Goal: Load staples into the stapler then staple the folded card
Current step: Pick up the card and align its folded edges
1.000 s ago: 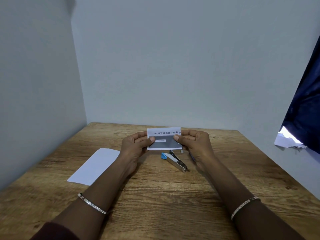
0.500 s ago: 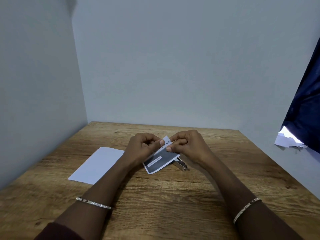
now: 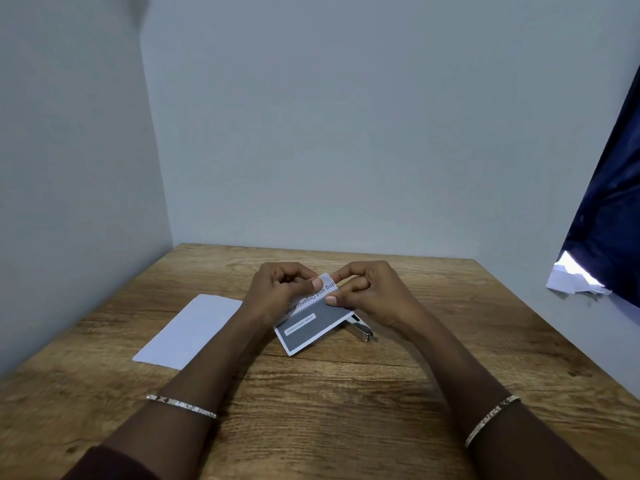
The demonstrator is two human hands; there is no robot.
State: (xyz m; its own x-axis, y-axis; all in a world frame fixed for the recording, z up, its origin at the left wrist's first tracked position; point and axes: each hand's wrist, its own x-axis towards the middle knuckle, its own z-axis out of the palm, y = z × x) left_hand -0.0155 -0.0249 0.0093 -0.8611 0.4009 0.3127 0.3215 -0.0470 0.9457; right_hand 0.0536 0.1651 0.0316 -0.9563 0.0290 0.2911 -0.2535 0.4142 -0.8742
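A folded card [image 3: 308, 325], white with a grey printed panel and upside-down text, is held tilted above the middle of the wooden table [image 3: 311, 403]. My left hand [image 3: 277, 296] pinches its upper left edge and my right hand [image 3: 370, 292] pinches its upper right corner. Behind the card's right end lies a silver stapler [image 3: 360, 332], mostly hidden by the card and my right hand. No loose staples are visible.
A blank white sheet [image 3: 190, 330] lies flat on the table to the left of my hands. Grey walls close the table at the left and back. A dark blue curtain [image 3: 609, 220] and crumpled white paper [image 3: 575, 280] are at the right.
The card was held level and facing me a second ago; it has since been tipped down to the lower left, covering the stapler's blue end. Both hands closed in over its top edge.
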